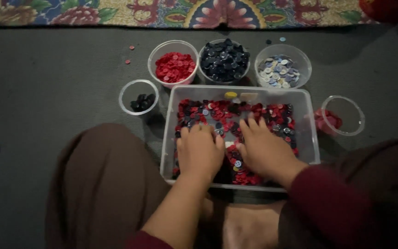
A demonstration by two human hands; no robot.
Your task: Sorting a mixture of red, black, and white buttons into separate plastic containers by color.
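The person sits on the floor with a clear rectangular tray between the knees. The tray holds a mixed layer of buttons, mostly red and dark, with a few pale ones.

Left hand: palm down inside the tray, fingers loosely spread on the buttons; whether it grips any cannot be told.

Right hand: palm down just beside the left, fingers spread flat over the buttons, holding nothing visible.

Behind the tray stand three round cups: a cup of red buttons, a cup of dark buttons and a cup of pale buttons. A small cup with a few black buttons stands left of the tray. A cup holding red pieces lies right of it. A patterned rug borders the grey floor mat.
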